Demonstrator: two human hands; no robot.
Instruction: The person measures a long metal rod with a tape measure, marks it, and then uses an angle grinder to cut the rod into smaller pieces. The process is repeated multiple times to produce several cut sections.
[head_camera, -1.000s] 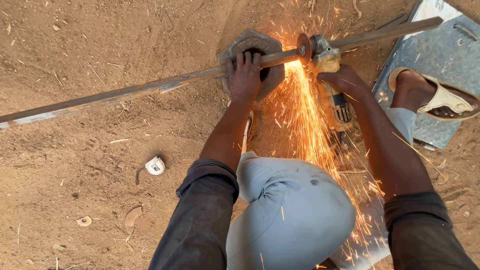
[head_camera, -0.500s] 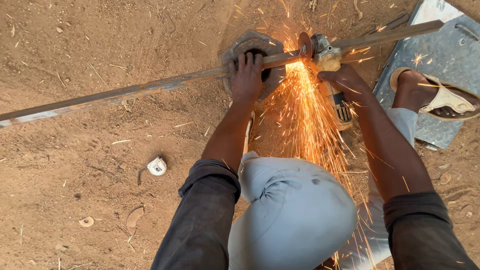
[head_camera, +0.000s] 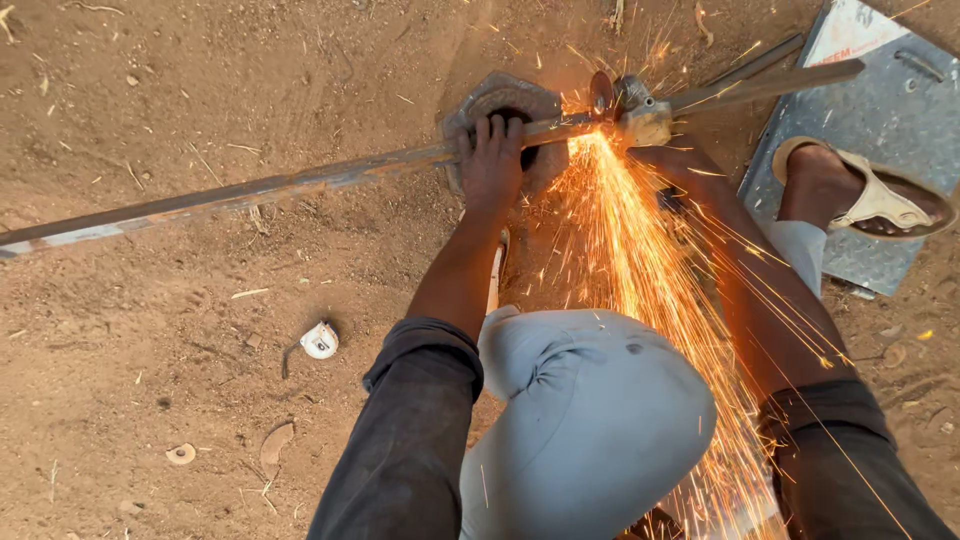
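Cutting a long steel bar on the dirt, sparks flying back at me.

The steel bar (head_camera: 300, 185) runs crosswise in front of me, its long axis going from low on my left to higher on my right, propped over a grey metal block (head_camera: 505, 100). My left hand (head_camera: 492, 165) lies on top of the bar with fingers curled over it, pressing it down just left of the cut. My right hand (head_camera: 675, 165) sits just beyond, mostly lost in the spark shower, so I cannot tell how its fingers wrap the angle grinder (head_camera: 630, 105); the disc meets the bar right beside my left hand. My sandalled foot (head_camera: 850, 195) rests on a steel plate (head_camera: 900, 110) at right.
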